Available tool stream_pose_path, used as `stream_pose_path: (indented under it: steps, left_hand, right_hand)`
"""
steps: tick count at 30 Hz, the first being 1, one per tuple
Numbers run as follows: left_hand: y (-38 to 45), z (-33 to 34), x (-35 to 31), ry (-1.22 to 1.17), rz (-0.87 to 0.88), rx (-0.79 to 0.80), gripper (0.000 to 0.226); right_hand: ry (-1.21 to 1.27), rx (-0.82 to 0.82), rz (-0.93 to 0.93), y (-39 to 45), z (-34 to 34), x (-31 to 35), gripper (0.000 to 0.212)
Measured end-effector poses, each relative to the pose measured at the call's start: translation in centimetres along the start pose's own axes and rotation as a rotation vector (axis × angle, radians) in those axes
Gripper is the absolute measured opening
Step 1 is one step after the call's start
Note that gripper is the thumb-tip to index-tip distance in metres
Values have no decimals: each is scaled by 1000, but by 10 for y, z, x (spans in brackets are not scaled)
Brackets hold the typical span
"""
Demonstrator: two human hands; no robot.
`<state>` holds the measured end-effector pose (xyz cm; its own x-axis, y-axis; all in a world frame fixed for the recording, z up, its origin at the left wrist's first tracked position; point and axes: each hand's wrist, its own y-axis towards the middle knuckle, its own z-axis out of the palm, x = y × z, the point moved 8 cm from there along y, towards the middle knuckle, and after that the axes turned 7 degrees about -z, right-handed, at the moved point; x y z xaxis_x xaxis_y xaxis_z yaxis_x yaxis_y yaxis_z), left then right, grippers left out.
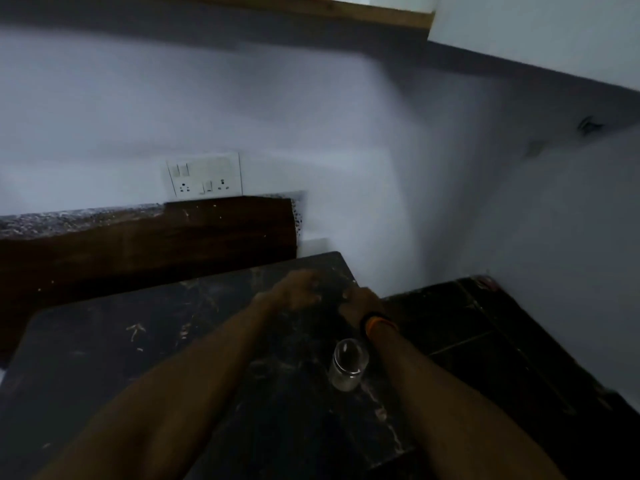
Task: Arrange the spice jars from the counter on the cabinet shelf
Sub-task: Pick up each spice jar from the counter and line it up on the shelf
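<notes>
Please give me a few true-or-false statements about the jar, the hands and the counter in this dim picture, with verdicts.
1. A clear glass jar stands upright on the dark counter. True.
2. The left hand grips the jar. False: both hands are past the jar, farther along the counter, and neither touches it.
3. The right wrist wears an orange and black band. True.
4. The jar lies between the two forearms. True.
5. The socket plate is on the counter. False: it is on the wall above it.
6. Several jars stand on the counter. False: only one shows.
</notes>
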<state>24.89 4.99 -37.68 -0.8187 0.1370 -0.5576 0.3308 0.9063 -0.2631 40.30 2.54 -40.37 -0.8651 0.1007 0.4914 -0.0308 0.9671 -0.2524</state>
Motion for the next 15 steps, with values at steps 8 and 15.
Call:
stream_pose_path:
  steps: [8,15]
  left_hand:
    - [-28,91,35,-18,-121,136,43]
    - [-43,116,51,-188,-211,146,39]
  right_hand:
    - [-25,84,147,-32,74,-50,60]
    - [35,104,189,-44,104,-66,92]
